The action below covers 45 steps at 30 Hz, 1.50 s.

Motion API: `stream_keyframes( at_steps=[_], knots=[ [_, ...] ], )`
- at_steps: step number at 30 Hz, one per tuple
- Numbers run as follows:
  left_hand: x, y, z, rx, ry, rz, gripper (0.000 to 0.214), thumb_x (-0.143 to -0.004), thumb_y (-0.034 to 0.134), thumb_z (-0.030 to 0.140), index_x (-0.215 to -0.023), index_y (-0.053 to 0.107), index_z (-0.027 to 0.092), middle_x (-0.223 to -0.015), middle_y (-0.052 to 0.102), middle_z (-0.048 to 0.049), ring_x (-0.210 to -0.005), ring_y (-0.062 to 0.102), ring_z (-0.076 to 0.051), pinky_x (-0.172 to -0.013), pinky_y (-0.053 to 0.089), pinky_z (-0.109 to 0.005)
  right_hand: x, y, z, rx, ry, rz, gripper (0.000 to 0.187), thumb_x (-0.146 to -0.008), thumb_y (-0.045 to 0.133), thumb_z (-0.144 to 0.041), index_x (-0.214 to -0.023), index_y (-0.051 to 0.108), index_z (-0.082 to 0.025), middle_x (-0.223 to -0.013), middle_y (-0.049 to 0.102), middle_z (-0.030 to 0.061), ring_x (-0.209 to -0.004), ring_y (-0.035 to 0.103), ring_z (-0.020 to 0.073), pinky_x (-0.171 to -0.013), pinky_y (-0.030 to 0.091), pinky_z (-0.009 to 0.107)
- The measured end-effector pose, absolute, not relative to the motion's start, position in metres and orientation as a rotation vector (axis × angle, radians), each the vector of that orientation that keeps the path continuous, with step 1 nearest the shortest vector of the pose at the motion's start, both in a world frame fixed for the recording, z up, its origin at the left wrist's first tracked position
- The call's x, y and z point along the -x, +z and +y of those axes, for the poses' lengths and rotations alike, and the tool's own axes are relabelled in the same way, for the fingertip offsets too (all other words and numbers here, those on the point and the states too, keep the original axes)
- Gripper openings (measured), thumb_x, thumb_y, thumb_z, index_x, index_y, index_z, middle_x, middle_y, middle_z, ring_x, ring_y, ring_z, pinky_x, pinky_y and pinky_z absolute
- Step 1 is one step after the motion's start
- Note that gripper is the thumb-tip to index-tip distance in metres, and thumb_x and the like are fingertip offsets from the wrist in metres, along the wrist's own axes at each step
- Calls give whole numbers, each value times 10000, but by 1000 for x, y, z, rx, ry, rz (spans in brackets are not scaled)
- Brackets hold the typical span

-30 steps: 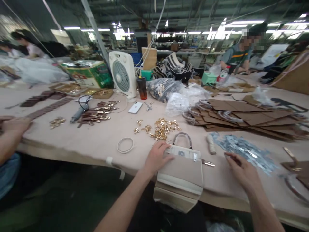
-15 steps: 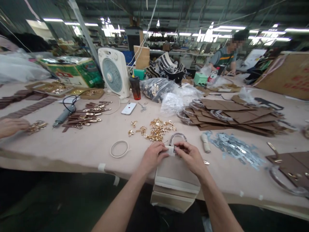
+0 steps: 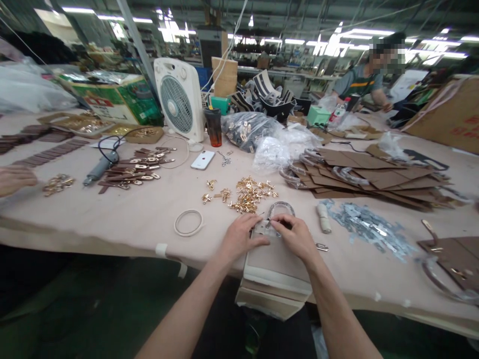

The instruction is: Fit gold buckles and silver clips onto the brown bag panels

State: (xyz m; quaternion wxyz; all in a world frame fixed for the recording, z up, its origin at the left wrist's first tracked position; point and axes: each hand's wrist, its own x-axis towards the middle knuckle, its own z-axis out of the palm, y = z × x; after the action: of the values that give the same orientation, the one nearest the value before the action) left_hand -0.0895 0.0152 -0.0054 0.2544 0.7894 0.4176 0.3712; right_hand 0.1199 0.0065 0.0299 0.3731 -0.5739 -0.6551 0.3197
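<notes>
A pale bag panel (image 3: 277, 257) with a wrapped curved handle (image 3: 281, 205) lies before me, its lower part hanging over the table's edge. My left hand (image 3: 239, 237) grips the panel's upper left, fingers at the top and thumb stretched across the light-coloured part below. Thumb and fingers of my right hand (image 3: 295, 234) pinch near the handle's base; what they hold is too small and hidden to name. Beyond the hands spreads a pile of gold metal fittings (image 3: 250, 194). A metal loop piece (image 3: 321, 247) lies beside my right wrist.
A roll of tape (image 3: 188, 223) lies to the left, a rolled pale bundle (image 3: 324, 219) and grey metal plates (image 3: 368, 227) to the right. Brown bag panels (image 3: 374, 172) are stacked behind. A fan (image 3: 177, 99), phone (image 3: 202, 160) and electric screwdriver (image 3: 99, 169) stand or lie farther back. Another person's hand (image 3: 17, 180) rests at left.
My left thumb has spread lower, away from the fingers. My right fingers have drawn together nearer the handle's base. The other person's hand at left has pulled back from the fittings.
</notes>
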Motion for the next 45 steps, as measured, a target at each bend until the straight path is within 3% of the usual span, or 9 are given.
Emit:
stream_keyframes(
  at_steps=[2, 5, 14, 31, 39, 42, 45],
  knots=[
    [90, -7, 16, -2140, 1006, 1142, 623, -716, 929, 461, -1254, 718, 229, -1246, 715, -88, -1177, 652, -278, -1033, 533, -428, -118, 30, 7, 1418, 857, -1689, 171, -879, 684, -373, -875, 768, -224, -977, 778, 52, -957, 685, 246, -920, 507, 377],
    [90, -10, 17, -2130, 1021, 1132, 590, -730, 921, 455, -1240, 728, 231, -1233, 722, -84, -1168, 659, -269, -1036, 533, -423, -111, 26, 8, 1395, 793, -1751, 142, -866, 694, -350, -829, 769, -234, -1051, 770, 70, -1042, 668, 257, -1003, 488, 412],
    [90, -9, 16, -2110, 1028, 1139, 551, -751, 912, 416, -1232, 728, 222, -1229, 726, -84, -1156, 667, -263, -1006, 548, -411, -101, 10, 16, 1504, 617, -1863, 122, -871, 664, -266, -818, 771, -240, -994, 761, 65, -1011, 655, 250, -988, 487, 418],
    [89, -12, 16, -2132, 1022, 1118, 505, -810, 855, 471, -1233, 731, 225, -1226, 706, -103, -1157, 658, -276, -1021, 547, -428, -106, 14, 9, 1407, 537, -2025, 124, -916, 697, -276, -985, 797, -256, -1066, 707, 83, -1074, 635, 266, -1009, 498, 441],
    [88, -3, 13, -2187, 979, 1151, 512, -821, 860, 369, -1291, 700, 244, -1255, 703, -79, -1178, 654, -264, -1045, 543, -424, -96, 10, -1, 1498, 464, -1912, 239, -913, 681, -233, -1150, 703, -248, -1144, 658, 98, -1110, 614, 290, -1030, 503, 477],
    [87, -3, 12, -2231, 978, 1154, 477, -839, 840, 361, -1278, 700, 237, -1271, 704, -76, -1197, 657, -267, -1056, 548, -433, -93, 14, -12, 1442, 470, -1858, 204, -904, 690, -208, -1103, 705, -253, -1120, 672, 83, -1129, 616, 277, -1051, 498, 459],
    [89, -11, 18, -2282, 975, 1192, 525, -839, 827, 448, -1295, 688, 229, -1296, 699, -89, -1206, 660, -297, -1051, 560, -478, -108, 21, -12, 1306, 492, -1708, 308, -897, 716, -245, -1203, 678, -259, -1201, 666, 80, -1153, 624, 244, -1029, 523, 401]
  ],
)
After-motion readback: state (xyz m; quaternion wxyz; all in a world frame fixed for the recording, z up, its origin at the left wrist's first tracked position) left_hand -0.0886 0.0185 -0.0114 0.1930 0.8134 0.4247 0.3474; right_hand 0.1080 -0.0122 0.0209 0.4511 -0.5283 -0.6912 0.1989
